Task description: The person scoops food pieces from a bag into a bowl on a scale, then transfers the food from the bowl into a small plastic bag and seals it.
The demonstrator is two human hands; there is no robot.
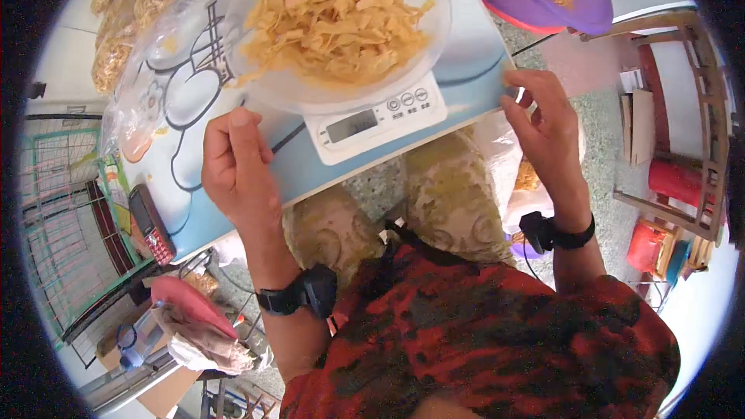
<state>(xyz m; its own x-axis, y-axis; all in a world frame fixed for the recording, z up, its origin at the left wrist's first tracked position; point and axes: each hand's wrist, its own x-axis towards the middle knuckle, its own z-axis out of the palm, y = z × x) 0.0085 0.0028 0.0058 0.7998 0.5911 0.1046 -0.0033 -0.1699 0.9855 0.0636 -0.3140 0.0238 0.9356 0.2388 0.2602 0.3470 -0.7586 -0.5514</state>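
Head view: yellowish flakes [337, 23] in translucent bowl [425, 54]

Bright, soft light is being cast over the scale [380, 126]; left of it, glints are being returned by a clear bag [172, 40]; right of it, a wooden frame [663, 214] is being bowed.

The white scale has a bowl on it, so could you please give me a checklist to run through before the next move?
1. Bowl resting on the scale: ok.
2. Scale on the table: ok, though near the front edge.
3. Display readable: not ok, digits too blurred here.
4. Left hand clear of the bowl: cannot tell, very near its rim.
5. Right hand clear of the scale: ok, by the table's corner.
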